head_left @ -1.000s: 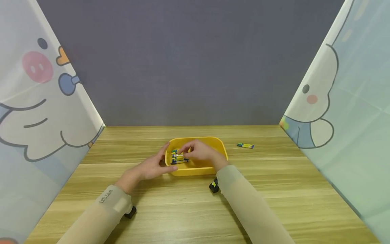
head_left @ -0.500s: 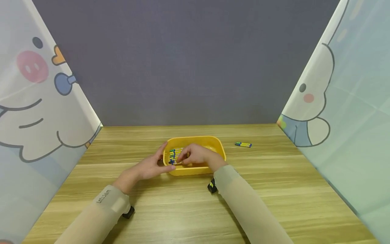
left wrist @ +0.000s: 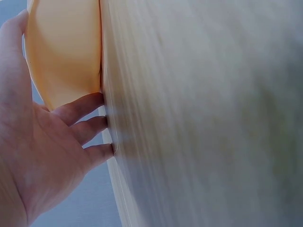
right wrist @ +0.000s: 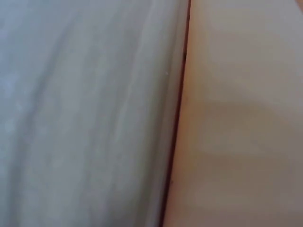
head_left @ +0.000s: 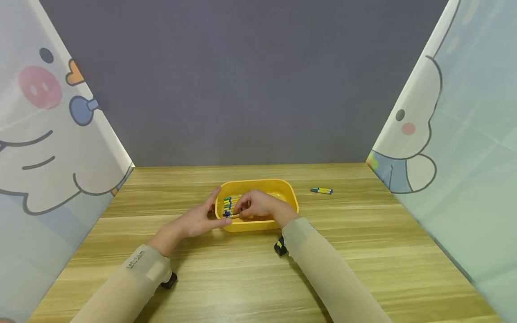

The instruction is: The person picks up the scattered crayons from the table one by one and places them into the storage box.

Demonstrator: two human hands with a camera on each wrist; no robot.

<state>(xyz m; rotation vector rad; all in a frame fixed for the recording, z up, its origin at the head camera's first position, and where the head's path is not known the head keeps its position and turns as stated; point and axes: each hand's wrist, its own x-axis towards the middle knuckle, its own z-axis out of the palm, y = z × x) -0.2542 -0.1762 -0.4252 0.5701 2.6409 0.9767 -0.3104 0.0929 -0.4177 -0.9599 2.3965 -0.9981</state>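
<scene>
A yellow tray (head_left: 282,190) sits mid-table with several blue-and-yellow batteries (head_left: 228,202) lined up in its left part. My right hand (head_left: 239,211) reaches into the tray with curled fingers and pinches a battery (head_left: 231,216) at the near end of that row. My left hand (head_left: 210,214) rests against the tray's left end, thumb up by the rim. In the left wrist view its relaxed fingers (left wrist: 83,106) touch the tray's outer wall (left wrist: 64,56) where it meets the table. The right wrist view shows only blurred close surfaces.
One loose battery (head_left: 322,190) lies on the wooden table (head_left: 363,251) to the right of the tray. Printed cloth screens stand along both sides, and a grey wall closes the back. Small black wrist cameras (head_left: 280,246) sit under both forearms.
My right hand has lowered the pinched battery from above the row down to the row's near end. The left hand has stayed at the tray's left end.
</scene>
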